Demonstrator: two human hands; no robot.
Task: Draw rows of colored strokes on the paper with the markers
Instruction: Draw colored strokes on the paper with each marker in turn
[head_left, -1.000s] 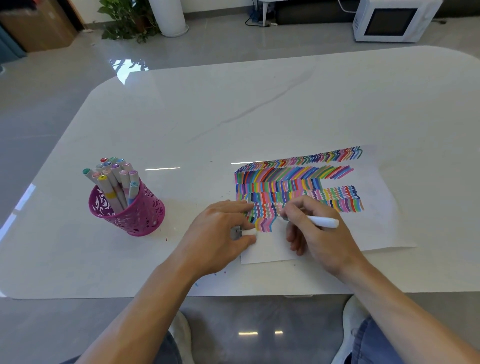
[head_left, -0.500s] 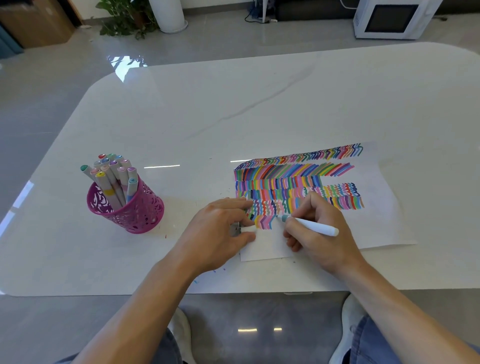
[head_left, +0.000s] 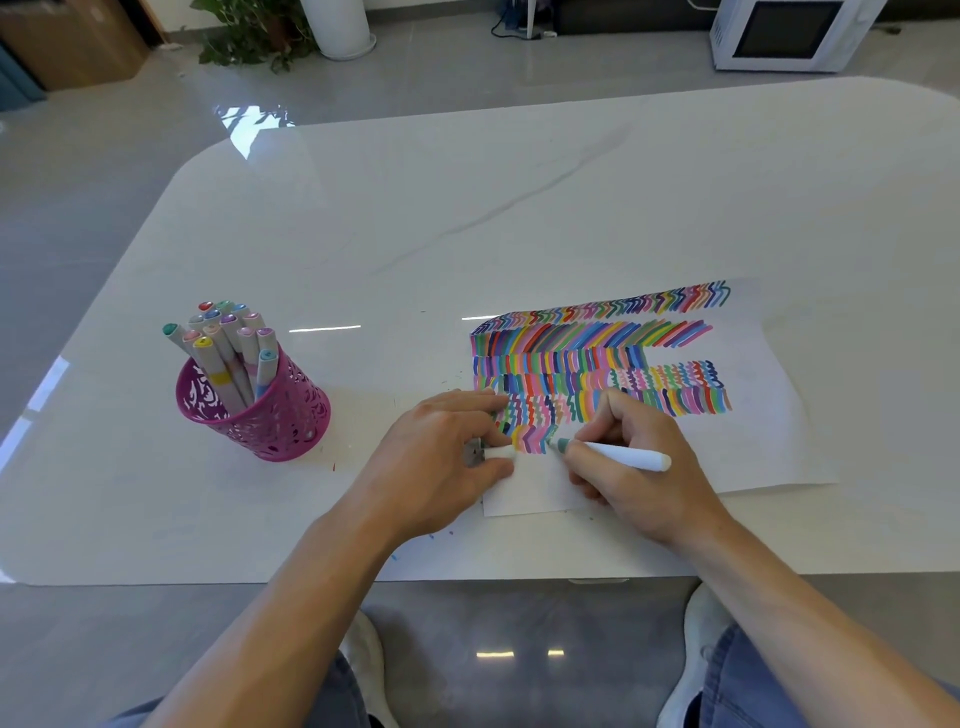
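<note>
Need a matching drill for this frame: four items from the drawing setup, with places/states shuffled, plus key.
Items
1. green-tipped marker
2. white cap
3. pink mesh cup
4. paper

Places/states
A. holds the spare markers, left of the sheet
B. pinched in the left hand
C. flat on the table, near corner under the hands
D. gripped in the right hand, tip at the bottom row of strokes

Pairs: 1-D, 2-B, 3-A, 4-C
</note>
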